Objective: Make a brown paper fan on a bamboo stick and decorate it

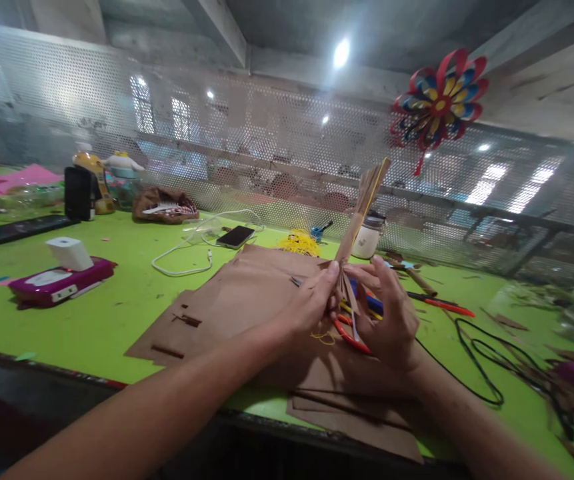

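1. Brown paper bundle (361, 208) leans rightward above the brown sheets (247, 287), its lower end pinched in my left hand (315, 293).
2. My right hand (389, 317) is half-curled just beside that end; I cannot tell whether it grips anything.
3. Below my hands shows a red looped handle (349, 337), partly hidden.
4. Yellow strands (297, 244) lie beyond the sheets on the green worktop (131, 267).

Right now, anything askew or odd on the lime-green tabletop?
Mildly: the flat brown paper sheets lie askew, their edges unaligned; behind them, the heap of thin yellow strands looks tangled.
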{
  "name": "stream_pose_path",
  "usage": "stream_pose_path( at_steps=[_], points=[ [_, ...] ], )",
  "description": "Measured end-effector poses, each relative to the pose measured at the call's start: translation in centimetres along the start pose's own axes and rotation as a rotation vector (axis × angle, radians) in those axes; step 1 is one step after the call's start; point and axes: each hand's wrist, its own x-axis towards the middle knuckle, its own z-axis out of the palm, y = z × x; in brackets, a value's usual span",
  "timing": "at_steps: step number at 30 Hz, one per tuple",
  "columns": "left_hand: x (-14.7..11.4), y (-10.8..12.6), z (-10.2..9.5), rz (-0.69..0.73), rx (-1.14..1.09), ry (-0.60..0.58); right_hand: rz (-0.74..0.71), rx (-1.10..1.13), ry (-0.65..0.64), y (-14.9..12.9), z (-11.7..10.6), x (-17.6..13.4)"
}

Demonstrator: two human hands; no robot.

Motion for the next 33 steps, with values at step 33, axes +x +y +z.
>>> stream_pose_path(
  at_steps=[33],
  points=[
    [-0.5, 0.4, -0.8, 0.275, 0.508, 0.171, 0.038, 0.043, -0.061, -1.7, 0.1, -0.1]
  ],
)
